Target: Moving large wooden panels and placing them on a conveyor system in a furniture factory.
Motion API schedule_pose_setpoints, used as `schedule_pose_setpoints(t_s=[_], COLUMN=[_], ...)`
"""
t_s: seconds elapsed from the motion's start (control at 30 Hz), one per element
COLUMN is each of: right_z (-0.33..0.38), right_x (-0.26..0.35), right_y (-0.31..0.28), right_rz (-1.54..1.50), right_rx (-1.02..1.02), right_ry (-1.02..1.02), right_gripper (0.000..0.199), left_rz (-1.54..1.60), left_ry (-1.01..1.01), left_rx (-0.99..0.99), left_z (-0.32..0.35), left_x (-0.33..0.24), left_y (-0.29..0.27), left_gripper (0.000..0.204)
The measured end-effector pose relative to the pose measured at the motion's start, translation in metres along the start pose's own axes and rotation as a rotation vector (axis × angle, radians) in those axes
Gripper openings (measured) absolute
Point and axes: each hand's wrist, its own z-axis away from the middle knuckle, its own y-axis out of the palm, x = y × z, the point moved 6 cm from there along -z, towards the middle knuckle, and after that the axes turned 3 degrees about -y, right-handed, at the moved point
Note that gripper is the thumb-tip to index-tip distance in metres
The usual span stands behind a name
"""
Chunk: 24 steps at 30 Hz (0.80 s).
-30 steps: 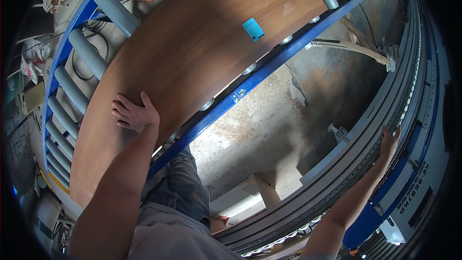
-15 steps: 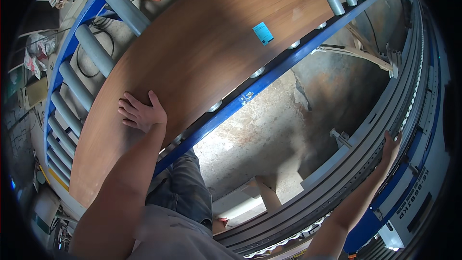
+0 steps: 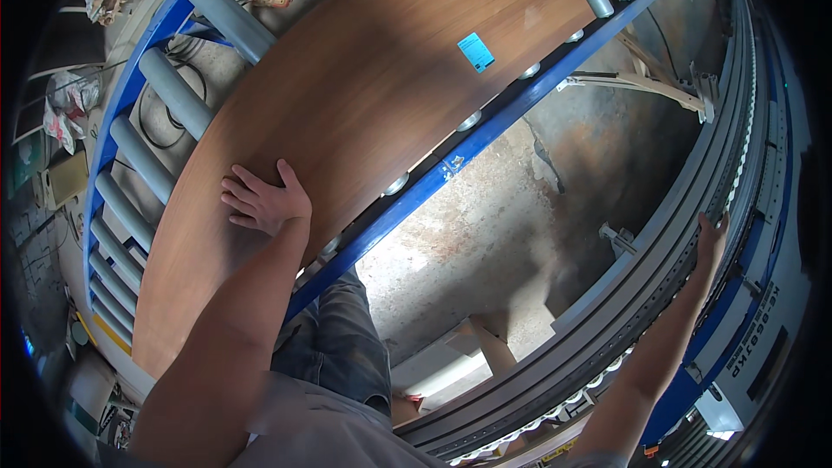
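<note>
A long wood-grain panel [image 3: 364, 78] with a blue label [image 3: 476, 52] lies flat on a blue-framed roller conveyor [image 3: 451, 167]. My left hand [image 3: 267, 201] rests palm down on the panel's nearer part, fingers spread and holding nothing. Off to the right, my right hand [image 3: 712, 241] reaches out to the long grey rail of a machine [image 3: 641, 273] and touches its edge. Its thumb and a finger stand apart there; the other fingers are mostly hidden. Nothing shows in its grasp.
Bare grey rollers [image 3: 178, 94] stick out beyond the panel's left side. Small support wheels [image 3: 469, 120] line the conveyor's near edge. Between conveyor and machine is a stained concrete floor [image 3: 459, 225], with a wooden bar [image 3: 637, 84] at its far end. Crumpled plastic bags [image 3: 68, 108] lie at far left.
The whole view has shifted slightly. Both hands keep about the same places, the left flat on the panel and the right at the machine's rail. The panel shows no clear movement on the rollers.
</note>
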Motion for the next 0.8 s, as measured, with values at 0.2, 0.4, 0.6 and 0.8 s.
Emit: schedule_pose_setpoints(t_s=[0.2,0.4,0.6,0.8], right_z=[-0.009,-0.012,-0.014,-0.011], right_x=[-0.01,-0.008,-0.008,-0.005], right_y=[0.006,0.007,0.005,0.005], right_rz=[-0.03,-0.051,-0.037,-0.019], right_rx=[0.04,0.049,0.028,0.008], right_ry=[0.012,0.006,0.011,0.037], right_gripper=[0.086,0.086,0.086,0.087], left_rz=[0.001,0.002,0.005,-0.006], left_ry=[0.029,0.025,0.02,0.016], left_rx=[-0.105,-0.085,-0.058,-0.068], left_z=[0.0,0.0,0.0,0.001], left_x=[0.004,0.004,0.002,0.002], left_y=[0.005,0.007,0.005,0.007], left_gripper=[0.082,0.082,0.083,0.083])
